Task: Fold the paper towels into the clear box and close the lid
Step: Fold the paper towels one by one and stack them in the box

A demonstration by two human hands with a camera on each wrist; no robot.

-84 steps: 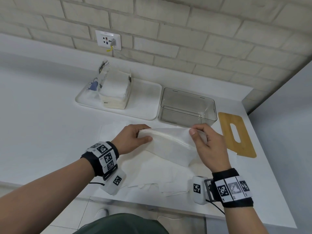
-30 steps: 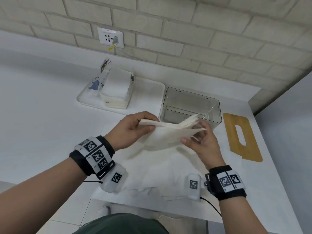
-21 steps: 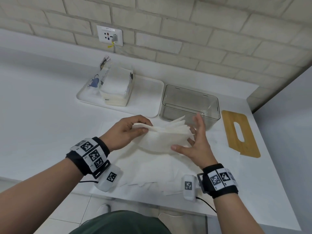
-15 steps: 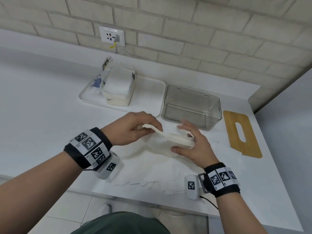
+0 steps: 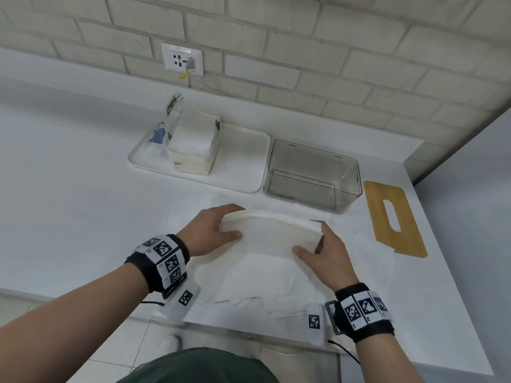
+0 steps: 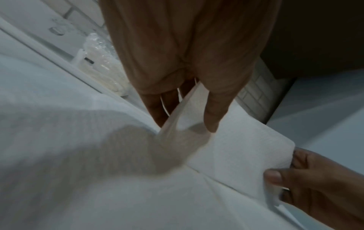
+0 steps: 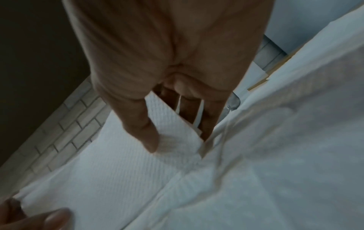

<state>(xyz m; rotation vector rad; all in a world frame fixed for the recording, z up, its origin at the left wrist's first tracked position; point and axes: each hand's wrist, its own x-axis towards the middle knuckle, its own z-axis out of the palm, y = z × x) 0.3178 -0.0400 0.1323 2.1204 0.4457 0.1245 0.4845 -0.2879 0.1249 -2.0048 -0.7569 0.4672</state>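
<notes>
- Paper towels [image 5: 269, 233], folded into a stack, sit near the counter's front edge, above loose sheets [image 5: 257, 283].
- Left hand [image 5: 210, 230] pinches the stack's left end, thumb on top, fingers under.
- Right hand [image 5: 327, 251] pinches the right end likewise.
- Far left, a white tray [image 5: 243, 161] carries a towel pack [image 5: 193, 145].
- Clear box [image 5: 312, 176] stands open behind the stack.
- Wooden lid [image 5: 394, 218] lies flat at far right.
</notes>
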